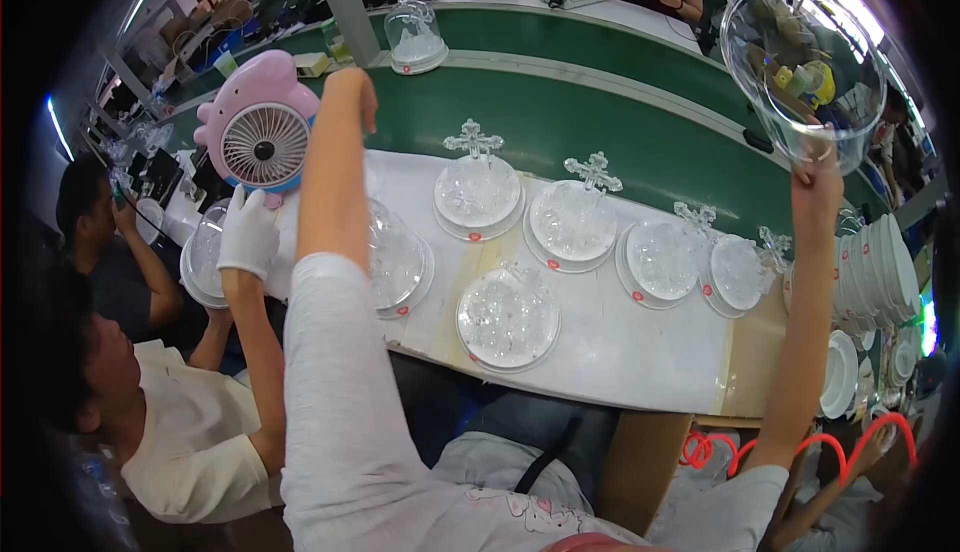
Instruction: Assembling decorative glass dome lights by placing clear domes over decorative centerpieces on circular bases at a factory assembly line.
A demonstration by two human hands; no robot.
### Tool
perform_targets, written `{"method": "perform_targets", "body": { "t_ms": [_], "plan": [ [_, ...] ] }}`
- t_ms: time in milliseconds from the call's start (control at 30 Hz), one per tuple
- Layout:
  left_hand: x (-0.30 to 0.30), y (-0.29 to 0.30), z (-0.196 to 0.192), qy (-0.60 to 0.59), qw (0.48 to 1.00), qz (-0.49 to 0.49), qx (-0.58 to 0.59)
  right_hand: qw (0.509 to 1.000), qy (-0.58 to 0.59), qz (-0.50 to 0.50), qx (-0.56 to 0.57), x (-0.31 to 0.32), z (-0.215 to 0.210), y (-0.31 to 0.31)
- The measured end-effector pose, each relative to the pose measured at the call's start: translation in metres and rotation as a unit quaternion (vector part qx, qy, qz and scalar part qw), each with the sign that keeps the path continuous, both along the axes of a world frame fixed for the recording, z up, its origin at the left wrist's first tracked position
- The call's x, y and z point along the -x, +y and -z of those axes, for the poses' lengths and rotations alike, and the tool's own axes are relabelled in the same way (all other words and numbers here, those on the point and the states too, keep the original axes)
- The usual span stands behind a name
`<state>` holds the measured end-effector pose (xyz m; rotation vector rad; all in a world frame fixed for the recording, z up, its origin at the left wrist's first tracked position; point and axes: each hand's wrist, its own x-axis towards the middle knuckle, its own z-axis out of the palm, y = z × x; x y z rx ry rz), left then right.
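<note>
My right hand (818, 174) is raised at the far right, its fingers gripping the rim of a large clear dome cover (752, 72). My left hand (347, 97) reaches over the table beside a pink animal-shaped fan (262, 142). It bends away at the wrist, so most of its fingers are hidden. Between my arms stand several round white bases (507, 320) loaded with clear, glittering pieces. Clear ornate crosses (473, 139) stick up behind some of them. A domed base (397, 262) sits partly behind my left forearm.
Stacked white bases (868, 272) lean at the right end of the table. A finished-looking domed base (415, 42) stands on the green ledge. To my left a co-worker's gloved hand (247, 232) touches another dome (207, 252). A red coiled hose (840, 457) hangs lower right.
</note>
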<state>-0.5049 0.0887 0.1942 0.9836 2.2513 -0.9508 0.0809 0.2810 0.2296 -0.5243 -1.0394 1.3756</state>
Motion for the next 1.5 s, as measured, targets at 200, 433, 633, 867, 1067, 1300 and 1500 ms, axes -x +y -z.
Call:
{"method": "perform_targets", "body": {
  "t_ms": [200,433,633,867,1067,1300,1500],
  "plan": [
    [-0.034,-0.007,-0.041,-0.138,0.968,-0.095,-0.189,0.997,-0.06,0.039,-0.014,-0.028,-0.001,0.008],
    [0.006,-0.072,0.043,-0.199,0.957,-0.199,0.074,0.997,-0.048,0.064,0.003,0.01,0.002,-0.013],
    [0.081,-0.199,0.13,-0.065,0.918,-0.389,0.038,1.0,-0.022,0.015,0.016,0.016,-0.006,-0.021],
    [0.06,-0.211,0.059,0.203,0.829,0.035,-0.52,0.997,-0.045,-0.04,-0.049,0.006,-0.001,-0.017],
    [-0.138,-0.27,-0.084,0.126,0.325,0.001,-0.937,0.97,-0.063,-0.116,-0.202,-0.006,-0.007,-0.016],
    [-0.352,-0.329,0.083,-0.499,0.513,-0.057,-0.696,0.94,0.046,-0.331,-0.066,-0.007,0.005,0.002],
    [-0.359,-0.317,0.239,-0.25,0.662,-0.263,-0.656,0.965,0.013,-0.261,0.027,0.039,0.036,-0.148]
  ]
}}
